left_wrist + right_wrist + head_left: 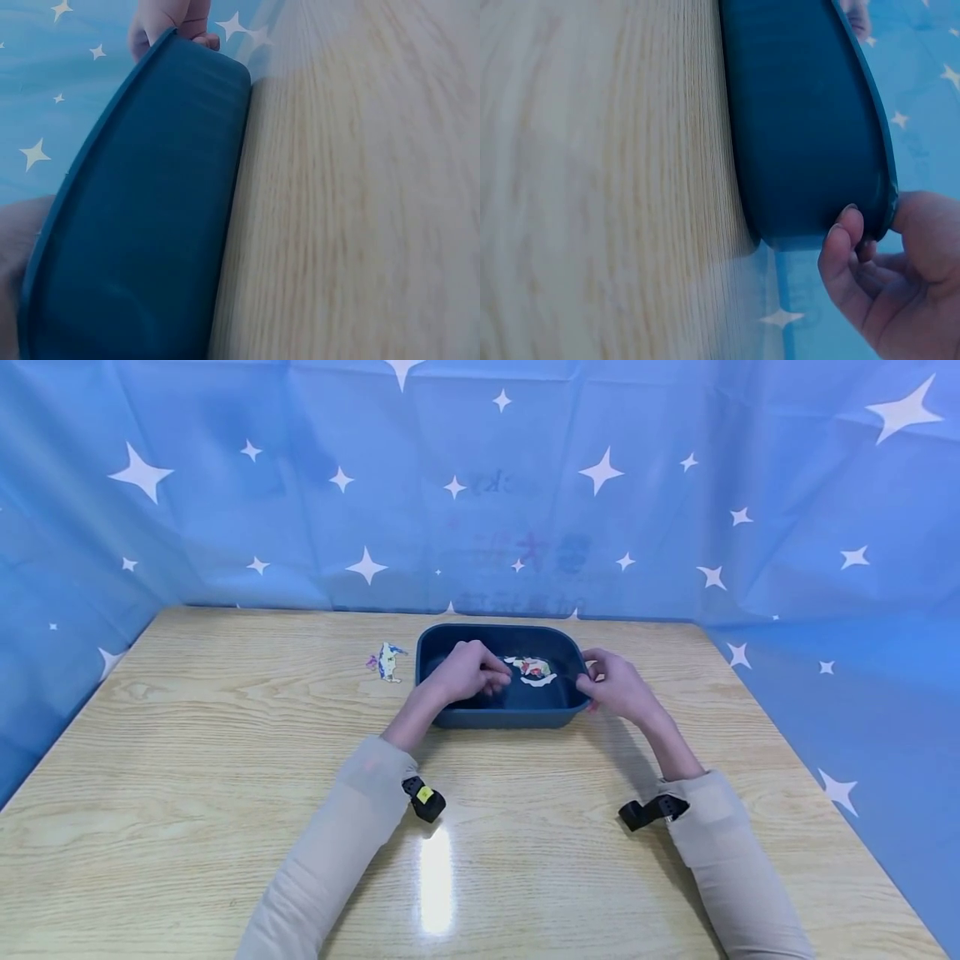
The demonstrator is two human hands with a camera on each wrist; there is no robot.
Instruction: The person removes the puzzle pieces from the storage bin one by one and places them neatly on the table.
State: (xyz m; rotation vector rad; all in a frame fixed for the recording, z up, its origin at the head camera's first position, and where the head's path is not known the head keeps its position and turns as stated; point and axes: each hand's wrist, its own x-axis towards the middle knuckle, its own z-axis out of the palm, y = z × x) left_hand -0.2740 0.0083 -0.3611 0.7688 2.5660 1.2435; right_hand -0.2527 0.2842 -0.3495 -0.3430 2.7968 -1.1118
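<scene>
A dark blue rectangular plastic bin [502,718] stands on the wooden table. My right hand [617,683] grips its right end, thumb over the rim and fingers [838,251] against the outer wall. Inside the bin is my left hand [467,672], its fingers bent downward; in the left wrist view the bin's wall hides most of it, and I cannot tell whether it holds anything. White pieces with red and green print [531,670] lie on the bin's floor, just right of the left fingers.
To the left of the bin lie a pale piece with blue markings [389,662] and a tiny purple piece [371,662]. Behind the table [225,760] hangs a blue curtain [450,543] with white stars, which also runs along both sides.
</scene>
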